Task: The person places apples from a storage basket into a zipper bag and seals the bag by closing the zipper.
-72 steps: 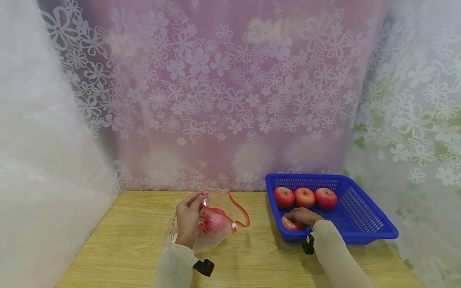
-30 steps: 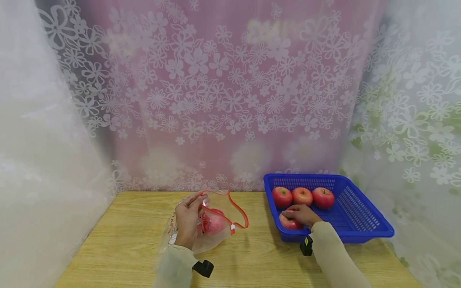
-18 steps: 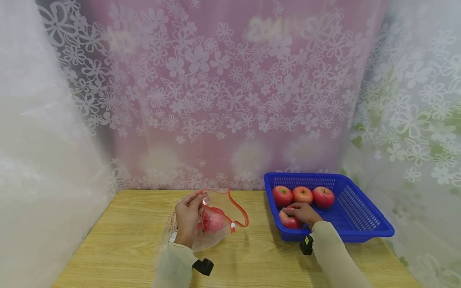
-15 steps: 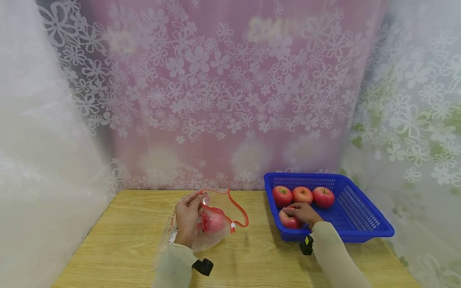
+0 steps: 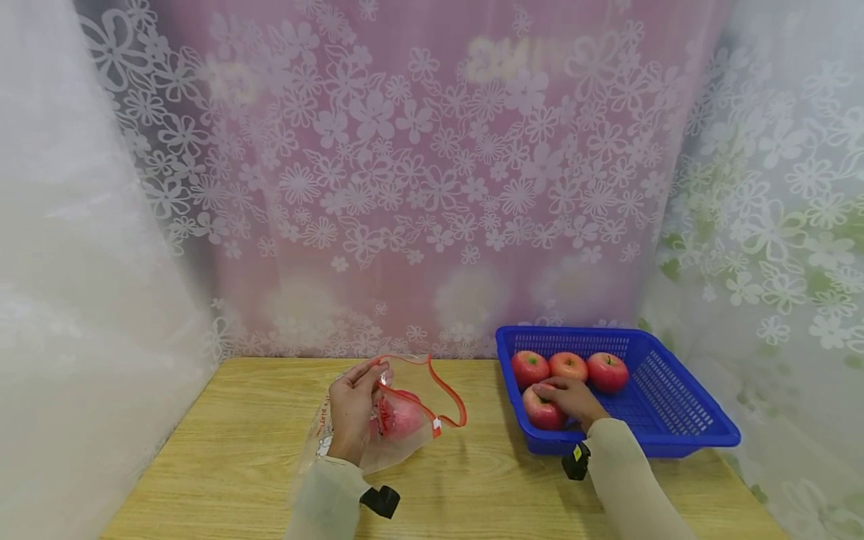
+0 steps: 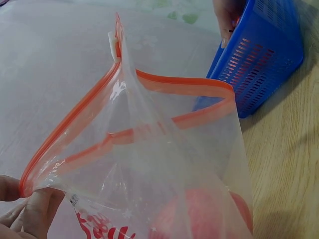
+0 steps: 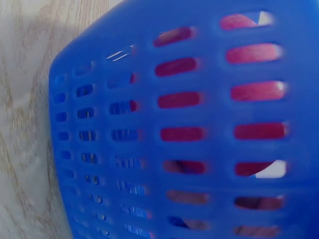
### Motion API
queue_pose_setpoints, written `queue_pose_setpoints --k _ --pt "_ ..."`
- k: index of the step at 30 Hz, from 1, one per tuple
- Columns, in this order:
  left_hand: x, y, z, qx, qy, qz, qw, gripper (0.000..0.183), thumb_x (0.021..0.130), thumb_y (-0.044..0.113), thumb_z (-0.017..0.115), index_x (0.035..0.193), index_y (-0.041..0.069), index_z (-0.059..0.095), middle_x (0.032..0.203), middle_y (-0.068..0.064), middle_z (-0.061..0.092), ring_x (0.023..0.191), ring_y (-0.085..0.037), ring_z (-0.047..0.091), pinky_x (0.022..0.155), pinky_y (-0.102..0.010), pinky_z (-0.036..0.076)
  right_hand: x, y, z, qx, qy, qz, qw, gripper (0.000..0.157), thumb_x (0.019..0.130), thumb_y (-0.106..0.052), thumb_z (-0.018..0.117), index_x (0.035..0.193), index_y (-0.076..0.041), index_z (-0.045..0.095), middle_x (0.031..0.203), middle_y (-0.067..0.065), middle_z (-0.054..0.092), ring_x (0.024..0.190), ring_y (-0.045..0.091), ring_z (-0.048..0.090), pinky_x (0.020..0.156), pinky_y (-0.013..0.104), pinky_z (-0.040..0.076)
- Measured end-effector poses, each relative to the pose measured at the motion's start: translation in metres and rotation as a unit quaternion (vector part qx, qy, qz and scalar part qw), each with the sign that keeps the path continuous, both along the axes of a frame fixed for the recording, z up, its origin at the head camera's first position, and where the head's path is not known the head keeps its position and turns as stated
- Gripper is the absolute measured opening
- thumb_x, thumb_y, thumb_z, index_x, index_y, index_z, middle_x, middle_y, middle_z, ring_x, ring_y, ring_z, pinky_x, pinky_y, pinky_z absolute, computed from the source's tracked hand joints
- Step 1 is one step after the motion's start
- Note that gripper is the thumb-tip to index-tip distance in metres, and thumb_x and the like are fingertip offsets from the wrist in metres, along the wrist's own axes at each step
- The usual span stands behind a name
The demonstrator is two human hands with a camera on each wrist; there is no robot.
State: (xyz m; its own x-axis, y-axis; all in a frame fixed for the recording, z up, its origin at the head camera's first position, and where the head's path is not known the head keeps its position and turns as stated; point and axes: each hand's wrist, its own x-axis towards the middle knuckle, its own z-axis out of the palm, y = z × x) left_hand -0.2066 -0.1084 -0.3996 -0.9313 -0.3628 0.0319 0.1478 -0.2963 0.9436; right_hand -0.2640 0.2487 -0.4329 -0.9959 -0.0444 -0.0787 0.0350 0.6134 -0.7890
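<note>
My left hand (image 5: 352,411) pinches the rim of a clear zipper bag (image 5: 403,454); its orange-red mouth gapes toward the right. Inside the bag lies an apple (image 5: 405,414), blurred by the plastic in the left wrist view. A white slider (image 5: 436,424) sits at the end of the zip. Over in the blue basket (image 5: 695,439), my right hand (image 5: 572,397) grips the near-left apple (image 5: 542,409) from above and the right. That hand's lower fingers are hidden. Through the basket's slots, the right wrist view shows red apple skin (image 7: 180,99).
Three more apples stand in a row behind the right hand: a left one (image 5: 530,369), a middle one (image 5: 568,367) and a right one (image 5: 608,372). Basket and bag both rest on a wooden table (image 5: 223,450). A pink floral curtain (image 5: 432,187) hangs behind.
The right hand has shifted slightly left and up with the apple, which shows more of its side than before. The left hand and the bag have stayed in place.
</note>
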Motion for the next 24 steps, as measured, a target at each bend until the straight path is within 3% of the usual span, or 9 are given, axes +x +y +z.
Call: queue_pose_setpoints --k 4,10,24 --pt "0.000 -0.001 0.000 0.002 0.001 0.000 1.0000 0.024 0.094 0.007 0.062 0.115 -0.004 0.068 0.104 -0.012 0.072 0.080 -0.008 0.069 0.064 -0.017 0.054 0.001 0.000 0.001 -0.012 -0.004 -0.008 1.000 0.047 0.096 -0.035 0.059 0.122 0.004 0.062 0.127 0.026 0.055 0.113 0.041 0.052 0.084 0.054 0.051" --pt "0.000 0.000 0.002 0.003 -0.003 0.004 1.0000 0.024 0.094 0.008 0.063 0.114 -0.004 0.068 0.104 -0.012 0.072 0.080 -0.008 0.068 0.062 -0.016 0.053 0.003 -0.001 0.006 -0.004 0.019 0.000 1.000 0.046 0.098 -0.033 0.057 0.123 0.006 0.060 0.127 0.027 0.055 0.118 0.043 0.049 0.098 0.057 0.041" --pt "0.001 0.000 0.002 0.008 0.000 0.001 1.0000 0.025 0.093 0.009 0.063 0.115 -0.004 0.068 0.105 -0.013 0.071 0.081 -0.010 0.069 0.064 -0.016 0.054 0.002 0.002 0.012 -0.030 0.037 0.000 0.999 0.059 0.096 -0.038 0.058 0.132 0.008 0.051 0.138 0.030 0.045 0.127 0.045 0.042 0.105 0.058 0.035"
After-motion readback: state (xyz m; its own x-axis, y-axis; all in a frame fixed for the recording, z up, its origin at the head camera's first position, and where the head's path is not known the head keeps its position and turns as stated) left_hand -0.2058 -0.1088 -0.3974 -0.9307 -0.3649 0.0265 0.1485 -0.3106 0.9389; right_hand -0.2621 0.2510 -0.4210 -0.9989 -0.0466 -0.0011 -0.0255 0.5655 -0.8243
